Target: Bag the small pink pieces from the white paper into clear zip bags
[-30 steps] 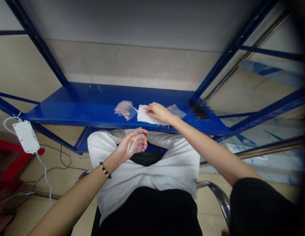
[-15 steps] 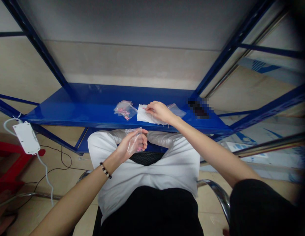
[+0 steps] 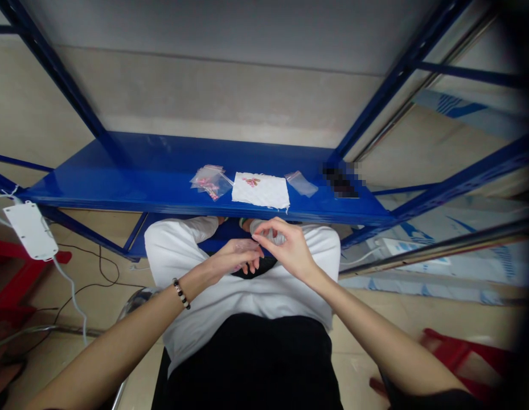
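Note:
Above my lap, my left hand point(image 3: 225, 259) holds a small clear plastic bag point(image 3: 246, 245), mostly hidden by the fingers and blurred. My right hand point(image 3: 292, 245) is just to its right, thumb and forefinger pinched at the bag's edge. Whatever is in that pinch is too small to make out. On the blue shelf point(image 3: 153, 165) ahead lies a white cloth point(image 3: 264, 195) with a few small pink pieces point(image 3: 251, 181) on it. To its left is a pile of clear bags with pink pieces inside point(image 3: 209, 183). Flat clear bags point(image 3: 302, 184) lie to the cloth's right.
A dark, pixelated object point(image 3: 341, 181) sits at the shelf's right end. On the left hangs a white power box point(image 3: 31, 230) with a cable. Blue rack posts stand at both sides. Red stools point(image 3: 464, 359) are on the floor.
My right hand has left the cloth and come down toward me, beside the bag in my left hand. The cloth and the pink pieces on it are now uncovered. The view has shifted slightly.

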The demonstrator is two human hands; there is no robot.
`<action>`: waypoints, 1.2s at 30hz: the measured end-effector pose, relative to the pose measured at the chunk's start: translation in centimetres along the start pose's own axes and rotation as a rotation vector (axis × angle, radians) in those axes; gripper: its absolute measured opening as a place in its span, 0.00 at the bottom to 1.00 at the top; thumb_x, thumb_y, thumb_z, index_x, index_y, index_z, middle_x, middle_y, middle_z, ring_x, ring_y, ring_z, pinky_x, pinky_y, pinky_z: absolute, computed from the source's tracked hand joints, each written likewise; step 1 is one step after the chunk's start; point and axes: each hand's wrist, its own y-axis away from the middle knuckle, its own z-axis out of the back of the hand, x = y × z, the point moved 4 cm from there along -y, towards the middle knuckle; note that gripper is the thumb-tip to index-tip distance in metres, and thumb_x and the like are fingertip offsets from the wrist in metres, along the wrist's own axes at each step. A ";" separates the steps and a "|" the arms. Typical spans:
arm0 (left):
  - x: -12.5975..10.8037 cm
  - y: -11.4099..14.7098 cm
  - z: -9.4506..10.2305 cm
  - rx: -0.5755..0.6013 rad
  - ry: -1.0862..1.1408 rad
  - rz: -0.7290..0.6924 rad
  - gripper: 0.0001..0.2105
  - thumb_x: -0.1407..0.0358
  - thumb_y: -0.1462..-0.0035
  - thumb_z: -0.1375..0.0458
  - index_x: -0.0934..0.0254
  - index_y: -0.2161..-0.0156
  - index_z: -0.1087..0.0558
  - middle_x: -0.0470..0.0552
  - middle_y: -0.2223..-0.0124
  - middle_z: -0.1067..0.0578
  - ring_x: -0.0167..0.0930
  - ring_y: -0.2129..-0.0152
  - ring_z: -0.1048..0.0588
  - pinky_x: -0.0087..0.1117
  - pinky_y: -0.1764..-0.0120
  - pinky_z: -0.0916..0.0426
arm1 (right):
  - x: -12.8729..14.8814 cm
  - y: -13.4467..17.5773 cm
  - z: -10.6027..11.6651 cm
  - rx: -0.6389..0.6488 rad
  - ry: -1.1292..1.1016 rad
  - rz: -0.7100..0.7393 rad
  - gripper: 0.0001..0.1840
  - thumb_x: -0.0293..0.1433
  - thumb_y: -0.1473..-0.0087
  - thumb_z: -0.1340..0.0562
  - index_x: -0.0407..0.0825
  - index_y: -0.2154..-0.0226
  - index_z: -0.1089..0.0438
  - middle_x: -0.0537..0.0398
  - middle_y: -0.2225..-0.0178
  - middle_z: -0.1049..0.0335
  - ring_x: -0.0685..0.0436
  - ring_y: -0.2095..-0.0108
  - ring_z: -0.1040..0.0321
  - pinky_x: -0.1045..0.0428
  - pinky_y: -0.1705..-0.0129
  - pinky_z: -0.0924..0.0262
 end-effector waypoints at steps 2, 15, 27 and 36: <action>0.1 0.0 -0.1 0.003 -0.028 -0.001 0.11 0.60 0.46 0.37 0.68 0.65 0.25 0.51 0.72 0.25 0.26 0.77 0.27 0.25 0.75 0.38 | -0.4 0.1 -0.2 0.016 -0.036 -0.016 0.04 0.35 0.44 0.35 0.54 0.69 0.26 0.55 0.70 0.25 0.44 0.69 0.33 0.48 0.66 0.39; 0.2 -0.1 -0.6 0.108 -0.002 -0.011 0.13 0.58 0.45 0.37 0.69 0.69 0.25 0.54 0.70 0.25 0.27 0.76 0.28 0.25 0.74 0.38 | -1.5 0.5 -1.2 0.140 -0.031 -0.008 0.07 0.37 0.42 0.36 0.54 0.69 0.24 0.55 0.70 0.25 0.44 0.67 0.31 0.49 0.63 0.38; -0.3 0.4 -1.3 0.114 0.299 -0.001 0.12 0.58 0.41 0.41 0.69 0.65 0.26 0.54 0.70 0.26 0.30 0.75 0.27 0.29 0.72 0.33 | -1.1 0.4 -1.0 0.149 -0.157 -0.049 0.14 0.38 0.36 0.43 0.55 0.53 0.26 0.53 0.63 0.24 0.43 0.62 0.29 0.48 0.58 0.36; -2.6 1.0 -0.7 0.092 0.578 -0.130 0.13 0.58 0.39 0.45 0.66 0.56 0.28 0.51 0.69 0.28 0.32 0.73 0.26 0.32 0.69 0.31 | -4.3 -2.1 1.2 -0.125 -0.285 -0.069 0.21 0.39 0.39 0.41 0.53 0.45 0.40 0.50 0.56 0.31 0.47 0.63 0.32 0.53 0.65 0.36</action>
